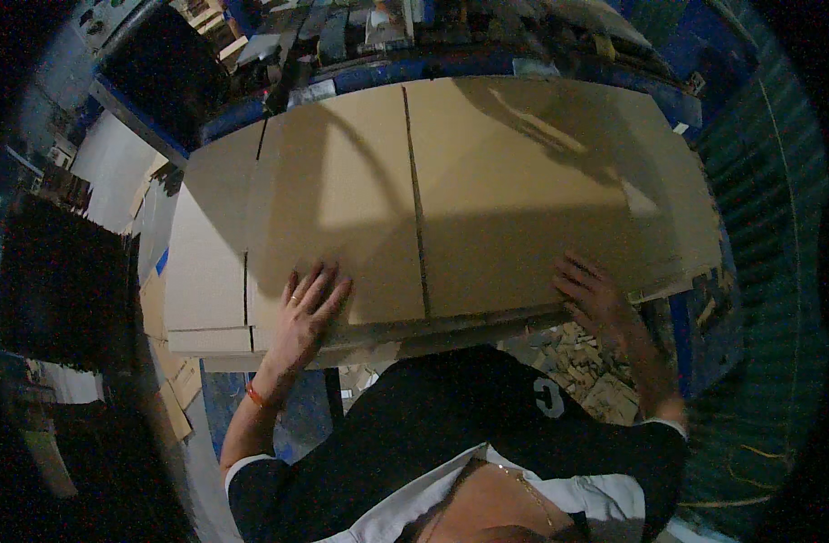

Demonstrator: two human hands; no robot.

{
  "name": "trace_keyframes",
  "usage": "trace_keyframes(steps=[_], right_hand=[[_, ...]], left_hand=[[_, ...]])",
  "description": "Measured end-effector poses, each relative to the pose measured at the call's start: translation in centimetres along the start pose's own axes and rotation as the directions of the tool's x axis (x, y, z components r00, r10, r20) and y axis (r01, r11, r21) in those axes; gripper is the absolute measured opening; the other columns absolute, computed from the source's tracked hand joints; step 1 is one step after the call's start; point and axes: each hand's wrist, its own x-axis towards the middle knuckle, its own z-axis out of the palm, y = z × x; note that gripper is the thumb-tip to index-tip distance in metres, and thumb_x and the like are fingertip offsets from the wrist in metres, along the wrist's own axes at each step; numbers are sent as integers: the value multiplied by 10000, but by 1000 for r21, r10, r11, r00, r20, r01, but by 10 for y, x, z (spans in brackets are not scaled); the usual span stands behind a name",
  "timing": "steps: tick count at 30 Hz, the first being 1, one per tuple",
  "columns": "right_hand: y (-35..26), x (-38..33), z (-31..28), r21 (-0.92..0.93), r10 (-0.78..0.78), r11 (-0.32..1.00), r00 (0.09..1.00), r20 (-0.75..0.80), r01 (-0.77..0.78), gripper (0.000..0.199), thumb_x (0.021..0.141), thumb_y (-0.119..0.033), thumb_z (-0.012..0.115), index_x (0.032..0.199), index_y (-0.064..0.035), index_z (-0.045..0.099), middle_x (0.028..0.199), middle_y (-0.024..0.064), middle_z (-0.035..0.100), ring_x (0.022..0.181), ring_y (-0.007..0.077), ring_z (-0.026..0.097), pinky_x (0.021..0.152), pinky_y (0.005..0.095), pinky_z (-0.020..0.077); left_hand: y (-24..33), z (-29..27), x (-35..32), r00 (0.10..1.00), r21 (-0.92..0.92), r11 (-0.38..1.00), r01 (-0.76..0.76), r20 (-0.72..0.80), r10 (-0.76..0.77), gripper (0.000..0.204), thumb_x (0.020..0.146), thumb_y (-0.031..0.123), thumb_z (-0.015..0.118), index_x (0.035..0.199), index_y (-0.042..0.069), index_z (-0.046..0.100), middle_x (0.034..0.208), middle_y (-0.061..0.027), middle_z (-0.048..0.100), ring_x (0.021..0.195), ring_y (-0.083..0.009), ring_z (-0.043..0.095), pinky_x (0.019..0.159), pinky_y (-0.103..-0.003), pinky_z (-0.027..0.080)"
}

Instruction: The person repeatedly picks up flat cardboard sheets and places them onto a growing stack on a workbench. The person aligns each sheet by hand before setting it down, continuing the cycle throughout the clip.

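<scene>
Your left hand [313, 303] lies palm down over the near edge of a large brown cardboard sheet [514, 181], left of its middle. Its fingers are extended and slightly parted, pointing away from you; a ring shows on one finger, and an orange band [253, 395] circles the wrist. Your right hand [592, 291] is at the near edge on the right side, fingers spread and slightly bent, angled inward over the surface. Both hands are unclenched; whether either thumb hooks beneath the edge, you cannot be shown from this view.

The cardboard sheet lies flat directly in front of your body, its long side running left to right. A dark slit crosses it near the middle, and shorter cuts mark its left part. Further cardboard layers show under its near edge. Shadows fall across the top face.

Beyond its far edge stands blue machinery [451, 68]. Cardboard scraps [585, 366] are heaped below, between your torso and right forearm. Flat cardboard pieces [175, 407] lie at lower left. A green ridged surface [772, 271] borders the right side.
</scene>
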Motion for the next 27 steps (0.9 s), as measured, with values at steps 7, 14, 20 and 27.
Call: trace_keyframes(steps=[7,14,20,27], right_hand=[[93,67,4,-94,153,985,987,46,-148,751,699,-477,682,1317,-108,469,1391,118,407,1315,322,332,1056,467,302],[169,151,32,-78,586,810,798,138,-581,669,801,-510,596,1371,-218,403,1424,155,349,1288,331,366,1042,480,325],[146,156,30,-335,601,678,756,-260,-654,605,848,-398,603,1350,-117,419,1414,167,347,1255,361,380,1036,519,300],[42,-20,-9,-32,935,204,204,-291,-979,683,850,-484,534,1318,0,423,1400,263,329,1325,376,292,1081,483,239]], left_hand=[[-60,12,63,983,-148,987,63,-162,-87,487,913,248,340,1385,147,403,1412,-120,392,1315,-323,337,1109,-448,211],[-131,44,188,921,55,979,195,-355,-163,508,883,217,513,1379,214,405,1402,-115,395,1318,-317,323,1080,-498,233],[-136,39,177,838,246,883,399,-490,-242,668,835,276,628,1409,129,320,1405,-146,385,1307,-337,341,1054,-528,254],[-132,33,-72,428,-354,688,634,-581,-693,668,819,340,665,1308,-37,411,1224,-245,514,1101,-384,486,930,-425,389]])
